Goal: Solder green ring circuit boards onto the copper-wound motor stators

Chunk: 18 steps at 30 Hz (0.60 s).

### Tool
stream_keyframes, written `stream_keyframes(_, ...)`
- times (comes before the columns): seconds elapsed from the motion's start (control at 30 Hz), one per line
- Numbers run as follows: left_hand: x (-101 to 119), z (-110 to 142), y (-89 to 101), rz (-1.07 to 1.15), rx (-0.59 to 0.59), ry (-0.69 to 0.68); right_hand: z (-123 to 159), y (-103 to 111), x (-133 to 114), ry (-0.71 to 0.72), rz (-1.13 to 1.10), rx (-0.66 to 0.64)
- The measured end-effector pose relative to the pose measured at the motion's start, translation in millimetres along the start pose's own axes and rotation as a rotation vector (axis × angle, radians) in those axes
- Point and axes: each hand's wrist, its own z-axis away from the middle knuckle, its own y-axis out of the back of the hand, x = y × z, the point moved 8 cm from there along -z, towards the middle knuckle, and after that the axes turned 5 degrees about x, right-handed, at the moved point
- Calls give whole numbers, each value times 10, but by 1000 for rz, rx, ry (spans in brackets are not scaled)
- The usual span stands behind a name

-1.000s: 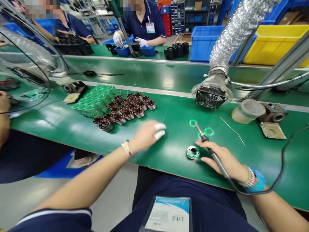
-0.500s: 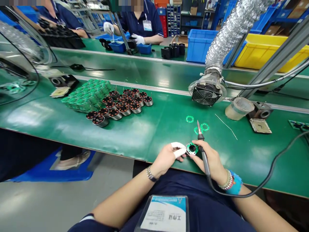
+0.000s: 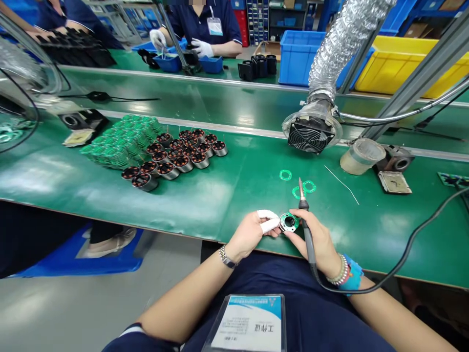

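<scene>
Between my hands near the table's front edge is a motor stator with a round green circuit board (image 3: pixel 289 222) on top. My left hand (image 3: pixel 252 230), with white covers on thumb and forefinger, pinches its left side. A soldering iron (image 3: pixel 309 239) lies in my right hand (image 3: pixel 320 239), tip pointing away from me over the table. That hand's thumb and forefinger also touch the right side of the board. Just beyond the iron's tip lie green ring-shaped boards (image 3: pixel 285 175), two of them overlapping.
Several motor stators (image 3: pixel 179 156) stand left of centre beside stacked green boards (image 3: pixel 120 139). A fume fan (image 3: pixel 309 137) hangs ahead on a foil duct. Right of it are a round tub (image 3: pixel 362 156), an iron stand (image 3: pixel 396 161) and a thin solder wire (image 3: pixel 342 185). Co-workers sit opposite.
The view has shifted slightly, so the table things sit a little higher and farther left. The board between my hands has turned slightly; both hands keep their hold.
</scene>
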Motion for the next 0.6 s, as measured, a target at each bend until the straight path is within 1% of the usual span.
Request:
stream_keyframes(0.13,17,-8,-24,-124,-46,-28,-4,-12,0,9,0,5)
stream_keyframes(0.27,14,-13,-2,-162,-44,-60,-41,40,-67,57,-16,2)
stream_keyframes(0.37,12,-11,-9,-182,-56,-58,-53,212,-154,114,-70,54)
stream_keyframes(0.43,18,-8,-17,-193,-60,-49,-42,346,-190,126,-105,74)
stream_keyframes(0.5,27,-5,-20,-199,-55,-42,-22,452,-226,139,-113,59)
stream_keyframes(0.6,37,2,-18,-211,-45,-35,2,551,-265,141,-128,24)
